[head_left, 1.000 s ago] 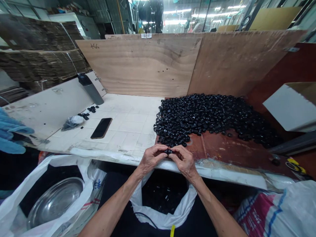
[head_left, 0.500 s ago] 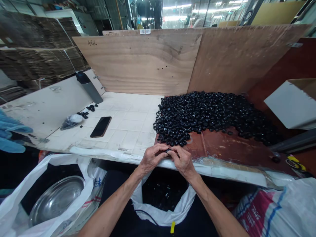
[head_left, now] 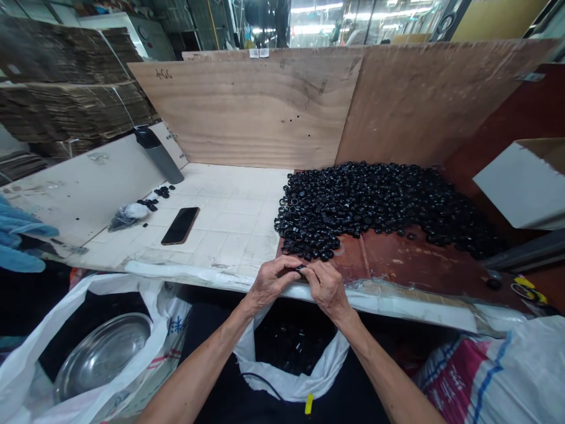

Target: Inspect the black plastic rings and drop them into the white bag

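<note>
At the table's front edge my left hand and my right hand meet, fingertips pinched together on one small black plastic part. Most of that part is hidden by the fingers. Just beyond them spreads a big heap of small black ring-shaped parts, lying on a reddish-brown surface. Directly below my hands, a white sack hangs open with many dark shiny pieces inside.
To the left on the white tabletop lie a phone, a grey bottle and a small plastic bag. A metal bowl sits in another sack at lower left. Yellow-handled scissors and a white box are at right.
Both hands stay in nearly the same place, still pinching the small black part. The right fingers have shifted slightly and curled closer; the view has tilted a little.
</note>
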`<state>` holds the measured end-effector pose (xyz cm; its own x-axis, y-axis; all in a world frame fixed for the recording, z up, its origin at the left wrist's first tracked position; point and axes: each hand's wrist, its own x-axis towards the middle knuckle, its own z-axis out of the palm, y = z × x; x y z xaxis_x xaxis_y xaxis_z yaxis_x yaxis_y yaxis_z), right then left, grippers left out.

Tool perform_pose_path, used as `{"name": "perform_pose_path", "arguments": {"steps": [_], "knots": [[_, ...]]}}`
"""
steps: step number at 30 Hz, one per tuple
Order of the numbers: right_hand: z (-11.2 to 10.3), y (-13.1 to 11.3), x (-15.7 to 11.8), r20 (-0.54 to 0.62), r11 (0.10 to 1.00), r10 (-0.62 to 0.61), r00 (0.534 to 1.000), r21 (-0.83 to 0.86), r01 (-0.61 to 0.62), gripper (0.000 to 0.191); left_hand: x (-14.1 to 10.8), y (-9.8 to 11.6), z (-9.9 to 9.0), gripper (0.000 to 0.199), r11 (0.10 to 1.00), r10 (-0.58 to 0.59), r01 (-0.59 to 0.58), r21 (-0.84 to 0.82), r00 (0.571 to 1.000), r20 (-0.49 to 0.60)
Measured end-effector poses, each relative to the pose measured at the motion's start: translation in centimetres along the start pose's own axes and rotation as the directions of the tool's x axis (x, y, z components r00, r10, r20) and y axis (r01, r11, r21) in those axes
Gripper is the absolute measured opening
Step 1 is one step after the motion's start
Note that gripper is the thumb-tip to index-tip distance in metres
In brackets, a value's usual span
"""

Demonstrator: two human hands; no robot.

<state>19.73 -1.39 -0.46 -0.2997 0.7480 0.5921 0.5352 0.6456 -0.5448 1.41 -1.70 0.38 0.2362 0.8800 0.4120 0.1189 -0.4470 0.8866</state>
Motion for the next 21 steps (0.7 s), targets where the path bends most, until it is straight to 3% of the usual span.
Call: {"name": "perform_pose_path", "arguments": {"steps": [2, 5, 11, 18, 21], "knots": [[-0.04, -0.11, 0.14, -0.018, 0.998, -0.014, 1.0, -0.065, 0.013, 0.026, -0.01, 0.01, 0.0, 0.019, 1.0, -0.011, 0.011, -0.006, 1.0, -0.007], [-0.24, -0.44, 0.19, -0.063, 0.999, -0.04, 0.997, -0.032, 0.038, 0.019, -0.04, 0.0, 0.03, 0.019, 0.999, -0.035, 0.034, -0.014, 0.998, -0.044], [-0.43, -0.64, 0.01, -0.014, 0.996, -0.071, 0.997, -0.053, 0.07, 0.018, 0.01, 0.25, 0.04, 0.016, 0.998, -0.069, 0.07, 0.002, 0.995, -0.074], [-0.6, -0.5, 0.05, -0.008, 0.998, -0.018, 1.0, 0.061, 0.018, 0.006, 0.04, 0.41, 0.0, 0.016, 0.995, -0.1, 0.099, -0.02, 0.993, -0.069], [-0.68, -0.46, 0.13, 0.0, 0.986, 0.01, 1.0, 0.167, -0.01, 0.017, 0.14, 0.6, -0.28, 0.017, 0.996, -0.091, 0.091, -0.014, 0.996, -0.02]]}}
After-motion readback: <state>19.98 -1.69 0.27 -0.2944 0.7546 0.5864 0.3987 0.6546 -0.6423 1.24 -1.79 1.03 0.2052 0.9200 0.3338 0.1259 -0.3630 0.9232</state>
